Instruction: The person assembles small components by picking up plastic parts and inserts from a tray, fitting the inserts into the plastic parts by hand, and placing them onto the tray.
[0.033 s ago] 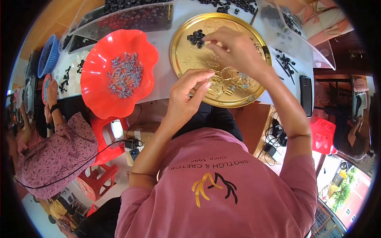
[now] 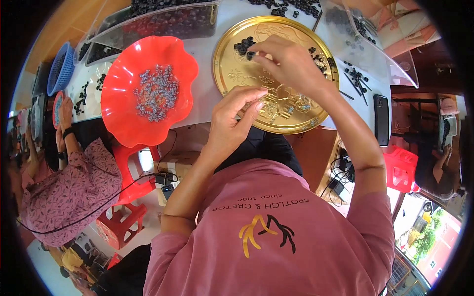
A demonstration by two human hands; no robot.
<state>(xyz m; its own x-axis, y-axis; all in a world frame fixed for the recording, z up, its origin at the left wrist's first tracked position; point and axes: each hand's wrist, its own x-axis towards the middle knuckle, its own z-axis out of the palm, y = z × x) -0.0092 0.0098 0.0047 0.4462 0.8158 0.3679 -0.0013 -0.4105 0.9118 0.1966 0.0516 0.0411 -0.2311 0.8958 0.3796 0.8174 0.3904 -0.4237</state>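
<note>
Two hands over gold tray (image 2: 228, 64): my right hand (image 2: 291, 61) at black pieces (image 2: 243, 45) (far-left part), can't tell if pinching one; my left hand (image 2: 232, 116) nearer me, thumb and forefinger close, grip unclear.

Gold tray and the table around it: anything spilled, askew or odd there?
Possibly spilled: loose black pieces and thin dark rods lie scattered on the table right of the gold tray, near the phone. They look odd lying outside the tray, though that may be deliberate. I see no damage.
</note>
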